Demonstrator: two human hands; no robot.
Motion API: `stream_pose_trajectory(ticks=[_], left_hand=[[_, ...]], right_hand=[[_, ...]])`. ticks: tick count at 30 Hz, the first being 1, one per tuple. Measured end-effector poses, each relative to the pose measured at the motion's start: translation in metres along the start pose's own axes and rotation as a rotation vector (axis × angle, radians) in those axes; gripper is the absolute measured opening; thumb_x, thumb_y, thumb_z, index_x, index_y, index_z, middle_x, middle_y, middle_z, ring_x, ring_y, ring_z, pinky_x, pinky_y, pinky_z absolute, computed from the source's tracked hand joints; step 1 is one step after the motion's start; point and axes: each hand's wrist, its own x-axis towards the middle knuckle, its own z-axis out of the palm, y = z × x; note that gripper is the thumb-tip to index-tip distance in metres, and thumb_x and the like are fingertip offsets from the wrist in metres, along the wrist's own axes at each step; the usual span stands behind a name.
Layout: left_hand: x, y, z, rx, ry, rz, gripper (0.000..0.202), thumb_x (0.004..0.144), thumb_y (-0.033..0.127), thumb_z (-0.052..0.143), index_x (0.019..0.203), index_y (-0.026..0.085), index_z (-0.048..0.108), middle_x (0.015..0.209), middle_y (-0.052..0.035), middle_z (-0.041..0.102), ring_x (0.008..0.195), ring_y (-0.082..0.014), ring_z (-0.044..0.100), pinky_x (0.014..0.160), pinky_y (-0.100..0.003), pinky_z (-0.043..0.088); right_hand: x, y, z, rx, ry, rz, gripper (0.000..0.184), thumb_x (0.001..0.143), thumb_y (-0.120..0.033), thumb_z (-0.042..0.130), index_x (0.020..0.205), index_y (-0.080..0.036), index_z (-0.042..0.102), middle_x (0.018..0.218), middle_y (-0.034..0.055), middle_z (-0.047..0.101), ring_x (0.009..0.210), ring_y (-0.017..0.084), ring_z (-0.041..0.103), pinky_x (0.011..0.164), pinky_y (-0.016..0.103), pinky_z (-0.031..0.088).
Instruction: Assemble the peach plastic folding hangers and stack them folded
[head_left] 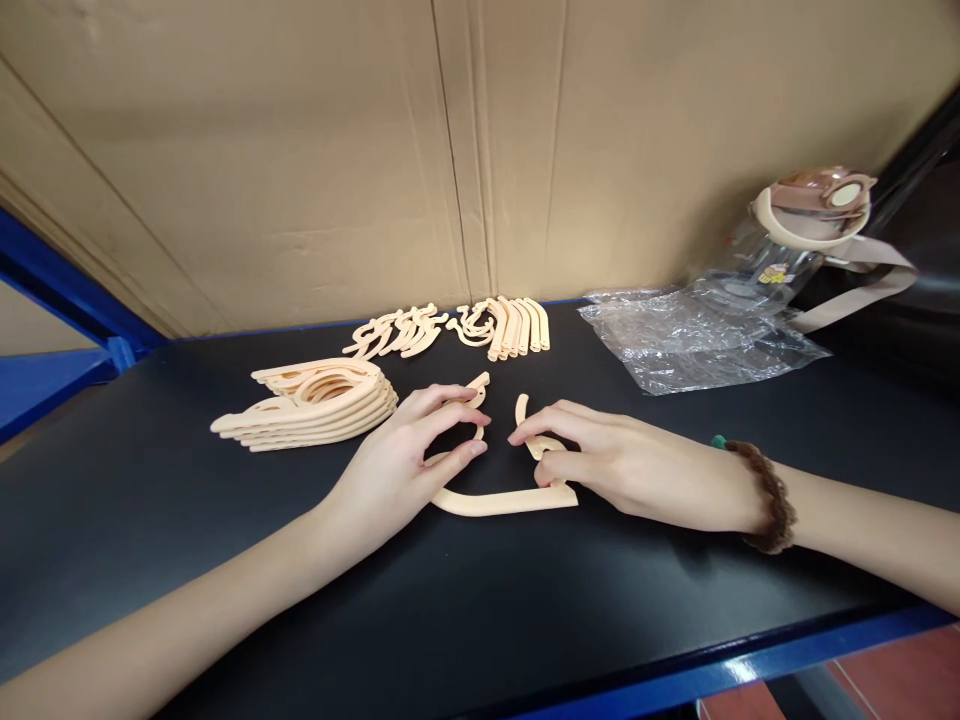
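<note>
My left hand (405, 465) and my right hand (622, 465) meet at the middle of a black table (225, 560). Between them lies a peach plastic hanger piece (502, 500), a curved flat bar with short arms rising from each end. The left thumb and fingers pinch the piece's left arm, whose hooked tip (478, 385) shows above the fingers. The right fingers press on the right end and on a small curved hook part (523, 410). A brown hair tie (769, 495) circles my right wrist.
A stack of peach hangers (315, 405) lies left of the hands. Behind are several loose hook pieces (397, 333) and a row of curved bars (517, 325). A crumpled clear bag (690, 340) and a bottle (810, 225) sit far right. Cardboard (450, 150) backs the table.
</note>
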Motion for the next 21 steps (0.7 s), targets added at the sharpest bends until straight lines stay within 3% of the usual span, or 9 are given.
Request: stream_pose_trajectory(ticks=[3,8,14,18,21], left_hand=[[0.0006,0.0009,0.0001,0.030,-0.012,-0.015,0.024,0.092,0.041,0.051,0.109,0.028,0.062,0.129,-0.0022,0.053,0.116,-0.0218,0.053,0.093,-0.037,0.048],[0.0017,0.0021,0.0003,0.116,-0.008,-0.019,0.032,0.095,0.042,0.042,0.115,0.025,0.061,0.130,-0.0043,0.054,0.116,-0.0222,0.054,0.097,-0.039,0.047],[0.0016,0.0024,-0.0018,0.200,-0.031,0.033,0.039,0.099,0.033,0.030,0.122,0.019,0.059,0.136,-0.0065,0.052,0.126,-0.0218,0.047,0.106,-0.042,0.041],[0.0000,0.0019,-0.0042,0.197,-0.062,0.040,0.042,0.095,0.023,0.029,0.129,0.016,0.053,0.142,-0.0076,0.048,0.131,-0.0227,0.043,0.110,-0.045,0.037],[-0.0002,-0.0019,-0.0031,0.152,-0.035,0.033,0.046,0.093,0.017,0.030,0.136,0.014,0.045,0.141,-0.0080,0.050,0.130,-0.0206,0.046,0.109,-0.042,0.040]], right_hand=[[-0.0014,-0.0030,-0.0009,0.044,-0.036,0.045,0.039,0.077,0.007,0.039,0.100,-0.018,0.057,0.135,0.0086,0.043,0.102,0.016,0.049,0.077,0.027,0.045],[-0.0016,-0.0057,-0.0042,0.130,-0.077,0.087,0.032,0.083,0.000,0.039,0.099,-0.019,0.058,0.136,0.0072,0.045,0.074,0.009,0.052,0.063,0.023,0.044],[-0.0008,-0.0071,-0.0054,0.141,-0.066,0.014,0.030,0.083,0.004,0.039,0.092,-0.016,0.059,0.137,0.0117,0.046,0.104,0.015,0.056,0.088,0.029,0.047],[0.0000,-0.0080,-0.0069,0.155,-0.084,0.030,0.028,0.083,0.003,0.042,0.092,-0.017,0.059,0.140,0.0086,0.044,0.118,0.017,0.050,0.089,0.029,0.048],[0.0003,-0.0085,-0.0078,0.159,-0.066,0.029,0.025,0.085,0.000,0.044,0.093,-0.018,0.059,0.136,0.0071,0.048,0.113,0.017,0.052,0.087,0.029,0.048]])
